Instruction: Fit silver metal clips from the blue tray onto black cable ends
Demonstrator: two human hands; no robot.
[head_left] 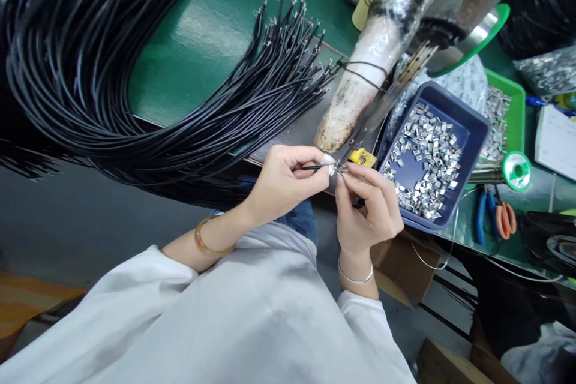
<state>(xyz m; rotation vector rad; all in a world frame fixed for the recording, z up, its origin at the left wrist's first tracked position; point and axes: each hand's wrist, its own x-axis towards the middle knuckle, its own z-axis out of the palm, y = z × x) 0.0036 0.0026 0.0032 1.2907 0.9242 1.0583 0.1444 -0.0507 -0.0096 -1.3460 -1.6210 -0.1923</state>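
My left hand (292, 183) pinches a thin black cable (310, 167) close to its end, between thumb and forefinger. Pale coverings sit on the tips of those fingers. Opposite it, my right hand (369, 204) is closed in a pinch around a small metal piece (342, 166), which meets the cable's end. Its exact shape is too small to make out. Just above the fingertips, a narrow metal rod (371, 126) slants down toward the join. Beside the rod hangs a white, stained, film-wrapped tube (360, 84), bound with dark wire.
A big bundle of black cables (180, 138) with stripped ends lies on the green table (211, 24) at left. Right of my hands stands a blue tray (470, 126) of small metal shells. Beyond are a green tray (517, 102), a solder spool (516, 171) and pliers (480, 216).
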